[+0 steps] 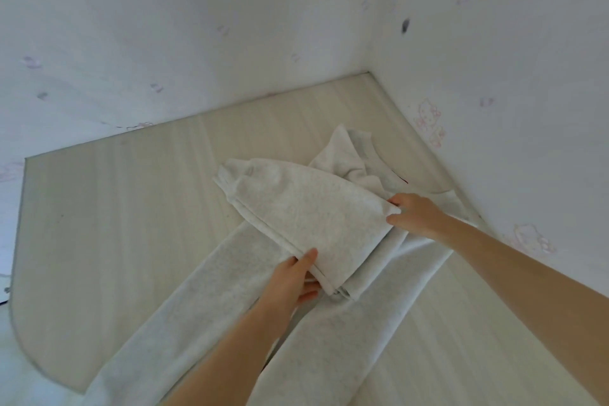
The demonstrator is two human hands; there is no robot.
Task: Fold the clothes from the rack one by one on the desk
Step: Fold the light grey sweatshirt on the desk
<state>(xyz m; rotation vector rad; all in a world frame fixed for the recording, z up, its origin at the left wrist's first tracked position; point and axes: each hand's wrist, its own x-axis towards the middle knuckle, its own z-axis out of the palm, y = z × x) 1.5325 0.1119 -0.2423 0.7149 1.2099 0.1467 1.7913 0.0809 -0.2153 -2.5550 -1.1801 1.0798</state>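
Gripped at two corners: a folded panel of a pale heather-grey sweatshirt, held by both hands. Left hand: thumb on top of the fabric, fingers curled beneath the near hemmed corner, pinching it. Right hand: thumb and fingers pinching the right-hand corner of the same panel, forearm reaching in from the lower right. Sweatshirt: lying on the desk, right of its centre and close to the corner of the room; two long sections of it stretch toward the viewer, one running off the near edge at lower left, the other toward the bottom of the view. Folded panel: laid diagonally over the garment's middle, its far end, a cuff, pointing to upper left. Beyond the panel: bunched cloth and a neckline with a small dark red mark beside it. Desk: light wood-grain top, rounded corner at left, its far edges meeting two walls. Walls: white wallpaper with faint pink cartoon figures; one dark smudge on the right wall.
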